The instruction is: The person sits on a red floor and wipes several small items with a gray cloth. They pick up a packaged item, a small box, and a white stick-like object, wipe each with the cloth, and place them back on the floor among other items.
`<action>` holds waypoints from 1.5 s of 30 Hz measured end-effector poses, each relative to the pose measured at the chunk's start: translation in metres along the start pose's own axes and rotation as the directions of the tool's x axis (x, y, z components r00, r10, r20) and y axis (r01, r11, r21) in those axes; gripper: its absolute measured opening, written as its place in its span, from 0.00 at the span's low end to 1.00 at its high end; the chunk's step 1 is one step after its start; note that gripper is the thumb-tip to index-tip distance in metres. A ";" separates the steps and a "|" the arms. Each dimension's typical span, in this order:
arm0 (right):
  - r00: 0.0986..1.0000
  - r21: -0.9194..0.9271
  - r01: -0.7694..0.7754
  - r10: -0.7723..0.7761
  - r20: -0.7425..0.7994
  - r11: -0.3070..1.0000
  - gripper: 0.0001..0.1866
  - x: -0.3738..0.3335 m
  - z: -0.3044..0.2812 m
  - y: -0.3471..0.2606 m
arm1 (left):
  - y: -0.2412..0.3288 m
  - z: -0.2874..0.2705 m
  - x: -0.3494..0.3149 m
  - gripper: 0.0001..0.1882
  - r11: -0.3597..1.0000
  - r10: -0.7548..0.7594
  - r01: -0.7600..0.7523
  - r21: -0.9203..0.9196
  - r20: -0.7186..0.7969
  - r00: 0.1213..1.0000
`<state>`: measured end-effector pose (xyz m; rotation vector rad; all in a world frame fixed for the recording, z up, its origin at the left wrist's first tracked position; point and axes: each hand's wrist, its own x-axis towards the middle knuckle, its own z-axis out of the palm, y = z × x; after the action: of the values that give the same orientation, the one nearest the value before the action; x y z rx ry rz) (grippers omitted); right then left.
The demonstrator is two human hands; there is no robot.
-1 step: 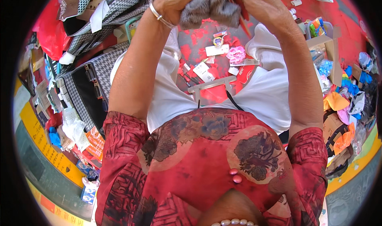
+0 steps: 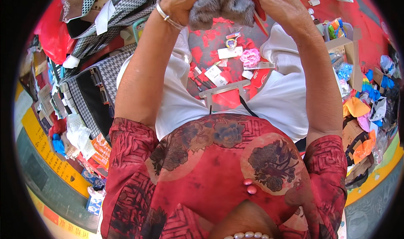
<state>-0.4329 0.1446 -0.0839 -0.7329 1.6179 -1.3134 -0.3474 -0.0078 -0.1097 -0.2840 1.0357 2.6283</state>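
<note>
Houndstooth bags (image 2: 105,74) lie heaped at nine o'clock beside the seated person, with paper tags and packets spilling toward the rim. Moving rightward, the left hand (image 2: 181,3) is raised at eleven o'clock with a silver bracelet (image 2: 166,16) on its wrist. Its fingers are curled tight into one end of a grey fuzzy cloth (image 2: 221,5). That cloth sits bunched at twelve o'clock, held up in the air between both hands, above the red mat (image 2: 202,53) and not touching it. Below it on the mat lie small cards and a pink scrunchie (image 2: 250,57), near the middle of the view. At one o'clock the right hand (image 2: 277,3) is closed over the cloth's other end. Its fingertips seem buried in the pile, though the top edge of the view cuts them off, so I can't be sure how deep the hold goes. Farther right, at three o'clock, an open cardboard box (image 2: 351,49) stands among bright scraps.

Set against the frame just before, nothing has visibly shifted: both hands keep the same two-handed clutch, and the cloth hangs in the same spot. The handling looks mid-hold, neither loosened nor set down.
</note>
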 end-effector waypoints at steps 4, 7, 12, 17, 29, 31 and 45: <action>0.991 -0.006 -0.125 0.125 0.050 0.992 0.17 -0.001 -0.004 -0.005 | 0.012 0.001 -0.007 0.21 0.267 0.404 -0.505 0.821 0.381 0.832; 0.997 -0.063 -0.053 0.056 0.050 0.997 0.15 -0.006 -0.008 -0.013 | 0.010 0.004 -0.001 0.20 0.715 0.290 -0.302 0.631 0.126 0.949; 0.991 -0.216 -0.063 0.088 0.105 0.974 0.14 -0.009 -0.010 -0.020 | 0.004 0.004 0.003 0.17 0.998 0.030 -0.024 0.065 -0.090 0.995; 0.843 -0.687 0.212 -0.485 -0.231 0.695 0.13 0.002 0.002 -0.011 | 0.002 -0.007 0.002 0.14 0.983 0.163 -0.175 -0.048 -0.188 0.969; 0.703 -0.866 0.424 -0.699 0.132 0.263 0.18 0.014 0.035 0.000 | -0.001 -0.032 0.002 0.12 0.874 0.063 -0.083 -0.480 -0.056 0.996; 0.700 -0.856 0.451 -0.695 0.163 0.253 0.15 0.017 0.035 -0.004 | 0.000 -0.031 0.002 0.16 0.855 0.127 -0.098 -0.509 0.022 0.992; 0.849 0.597 0.473 -0.154 -0.506 0.648 0.11 0.010 -0.053 -0.005 | 0.006 -0.029 -0.013 0.17 0.984 0.110 -0.164 -0.072 -0.486 0.867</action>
<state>-0.4854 0.1571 -0.0806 -0.2556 1.1212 -2.3076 -0.3355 -0.0345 -0.1229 -0.9674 1.0832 2.8186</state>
